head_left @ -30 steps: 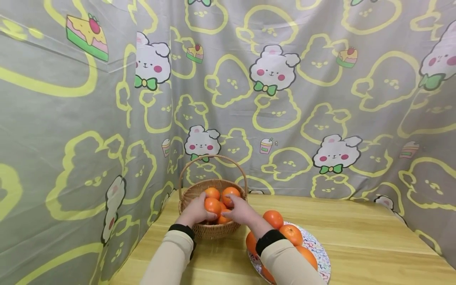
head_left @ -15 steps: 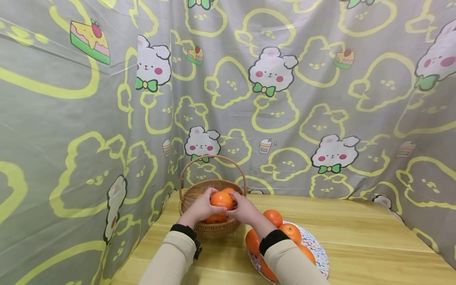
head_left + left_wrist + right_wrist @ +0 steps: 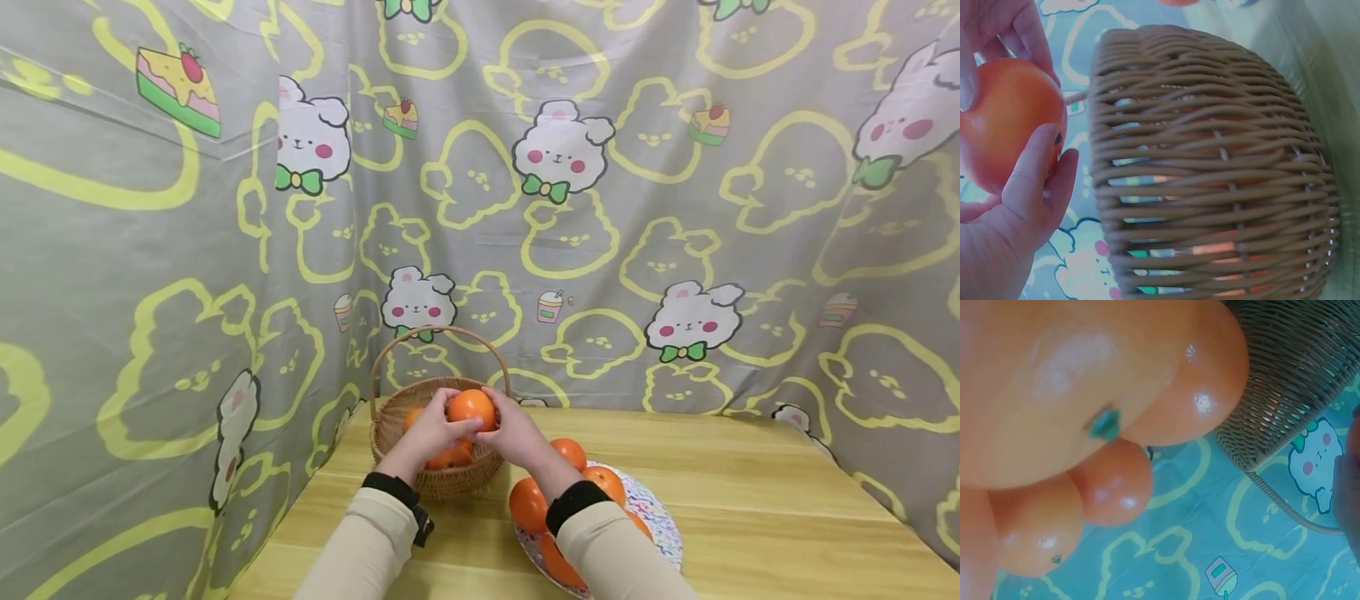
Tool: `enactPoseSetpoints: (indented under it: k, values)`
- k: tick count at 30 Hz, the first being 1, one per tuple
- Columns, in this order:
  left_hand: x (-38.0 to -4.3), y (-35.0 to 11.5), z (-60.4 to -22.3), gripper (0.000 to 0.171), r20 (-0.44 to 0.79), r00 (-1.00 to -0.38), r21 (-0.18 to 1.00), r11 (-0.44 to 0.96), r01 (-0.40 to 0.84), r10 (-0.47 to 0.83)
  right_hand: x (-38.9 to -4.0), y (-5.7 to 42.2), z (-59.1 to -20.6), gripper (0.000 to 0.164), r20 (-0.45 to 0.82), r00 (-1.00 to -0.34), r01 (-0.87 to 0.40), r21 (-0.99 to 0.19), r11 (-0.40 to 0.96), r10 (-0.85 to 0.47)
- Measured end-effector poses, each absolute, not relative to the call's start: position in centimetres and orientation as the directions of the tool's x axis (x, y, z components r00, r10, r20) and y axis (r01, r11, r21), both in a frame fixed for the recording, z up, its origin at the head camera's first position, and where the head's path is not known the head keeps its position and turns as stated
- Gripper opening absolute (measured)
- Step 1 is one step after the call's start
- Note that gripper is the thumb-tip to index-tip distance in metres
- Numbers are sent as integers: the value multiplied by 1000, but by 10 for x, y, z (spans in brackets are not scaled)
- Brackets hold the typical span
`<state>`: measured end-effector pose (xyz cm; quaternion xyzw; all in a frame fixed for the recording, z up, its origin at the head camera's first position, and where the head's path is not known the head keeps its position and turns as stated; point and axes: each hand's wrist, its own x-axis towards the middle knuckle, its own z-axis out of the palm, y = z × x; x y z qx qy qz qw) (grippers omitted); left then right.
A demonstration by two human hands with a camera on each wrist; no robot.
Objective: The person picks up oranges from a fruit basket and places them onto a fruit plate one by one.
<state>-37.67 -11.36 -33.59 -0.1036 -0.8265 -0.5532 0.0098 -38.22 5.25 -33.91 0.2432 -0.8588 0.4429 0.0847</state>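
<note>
Between them, my left hand [image 3: 432, 427] and right hand [image 3: 516, 432] grip one orange [image 3: 472, 409] from both sides, held just above the front right of the wicker basket [image 3: 457, 482]. Fingers and thumbs curl round the fruit. More oranges [image 3: 450, 456] lie in the basket, partly hidden by my hands. Seen from the left wrist, the held orange [image 3: 1013, 125] is beside the basket's woven wall [image 3: 1210, 156], apart from it. The right wrist view catches only a sliver of my right hand [image 3: 1349, 500] at its edge.
Right of the basket, a patterned round plate [image 3: 663, 521] bears several oranges [image 3: 528, 505], partly covered by my right forearm. The basket's arched handle [image 3: 442, 330] rises behind my hands. A printed curtain [image 3: 600, 250] encloses the wooden table [image 3: 735, 483] at the back and sides.
Both hands have come together on one orange and raised it from among the others in the basket. The head view has shifted slightly to the right.
</note>
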Motion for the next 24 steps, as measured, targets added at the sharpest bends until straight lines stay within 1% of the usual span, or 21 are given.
enactPoseSetpoints:
  k: [4, 9, 12, 16, 19, 24]
  values:
    - [-374, -106, -333, 68, 158, -973, 911, 354, 210, 170, -379, 58, -336, 75, 369, -868, -492, -732, 470, -333]
    - [-372, -96, -333, 62, 200, -963, 905, 343, 253, 182, -374, 68, -333, 70, 382, -866, -496, -738, 457, -322]
    - [-371, -88, -333, 60, 206, -961, 904, 339, 260, 187, -372, 76, -332, 70, 363, -882, -467, -758, 455, -301]
    - [-370, -78, -332, 61, 192, -960, 907, 336, 254, 205, -368, 86, -332, 73, 339, -901, -432, -756, 492, -271]
    - [-368, -70, -331, 61, 196, -956, 899, 350, 265, 220, -364, 94, -329, 74, 350, -900, -436, -718, 542, -260]
    - [-365, -54, -331, 58, 238, -940, 859, 399, 322, 246, -355, 112, -325, 71, 368, -898, -437, -690, 576, -241]
